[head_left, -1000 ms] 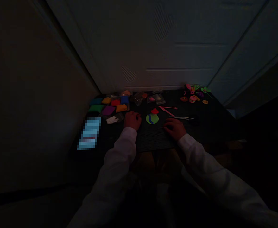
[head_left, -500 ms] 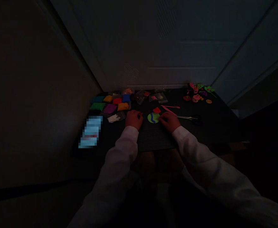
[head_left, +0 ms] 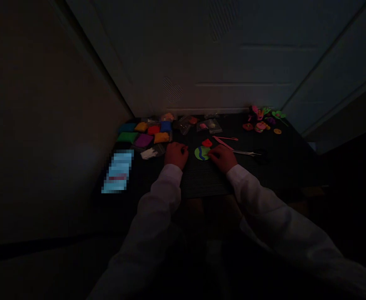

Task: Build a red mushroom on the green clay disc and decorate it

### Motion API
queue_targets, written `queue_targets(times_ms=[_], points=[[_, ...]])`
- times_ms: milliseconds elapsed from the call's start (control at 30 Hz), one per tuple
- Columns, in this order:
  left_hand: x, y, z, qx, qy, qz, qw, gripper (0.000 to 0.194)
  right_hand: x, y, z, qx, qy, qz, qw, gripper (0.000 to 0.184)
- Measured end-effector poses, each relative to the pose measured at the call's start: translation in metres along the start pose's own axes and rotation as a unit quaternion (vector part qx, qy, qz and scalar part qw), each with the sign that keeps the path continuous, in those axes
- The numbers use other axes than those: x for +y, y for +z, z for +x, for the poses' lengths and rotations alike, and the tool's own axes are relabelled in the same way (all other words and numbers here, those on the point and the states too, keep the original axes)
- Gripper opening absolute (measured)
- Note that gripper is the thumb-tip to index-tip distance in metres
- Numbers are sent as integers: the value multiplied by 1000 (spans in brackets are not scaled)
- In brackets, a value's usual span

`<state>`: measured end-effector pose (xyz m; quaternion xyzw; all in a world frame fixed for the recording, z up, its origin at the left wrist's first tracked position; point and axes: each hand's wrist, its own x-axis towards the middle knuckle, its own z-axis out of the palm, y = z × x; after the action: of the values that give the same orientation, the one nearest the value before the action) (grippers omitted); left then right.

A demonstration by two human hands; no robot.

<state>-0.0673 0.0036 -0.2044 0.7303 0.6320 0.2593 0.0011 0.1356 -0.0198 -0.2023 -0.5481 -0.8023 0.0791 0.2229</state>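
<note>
Pinching at the green disc [head_left: 198, 153], already blue-striped, is the right hand [head_left: 223, 158]; left hand [head_left: 176, 156] curls, both grips' contents unclear; red piece [head_left: 206, 143] lies beside.

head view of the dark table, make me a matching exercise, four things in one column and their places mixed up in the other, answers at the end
Things
1. green disc with a blue wavy stripe
2. scissors
3. lit, pixelated screen
4. white packet

Places
a. near left end of the table
b. just left of the left hand
c. between the two hands
d. right of the right hand, blades toward it

Right pairs: 1-c, 2-d, 3-a, 4-b
</note>
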Motion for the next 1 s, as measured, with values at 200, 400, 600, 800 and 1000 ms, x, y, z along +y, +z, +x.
queue_targets(times_ms=[200, 400, 600, 800, 1000], points=[[1, -1, 0, -1, -2, -1, 1000, 24, 1, 1, -2, 4, -3, 1, 1000, 27], [1, 0, 0, 4, -3, -1, 1000, 23, 1, 0, -1, -1, -2, 3, 1000, 27], [0, 2, 0, 4, -1, -1, 1000, 23, 3, -13, -28, -30, 17, -23, 999, 25], [0, 1, -1, 1, 1, -8, 1000, 24, 2, -22, -54, -46, 36, -52, 997, 27], [0, 0, 0, 5, 1, -8, 1000, 23, 6, -33, -59, -33, 9, -59, 998, 26]])
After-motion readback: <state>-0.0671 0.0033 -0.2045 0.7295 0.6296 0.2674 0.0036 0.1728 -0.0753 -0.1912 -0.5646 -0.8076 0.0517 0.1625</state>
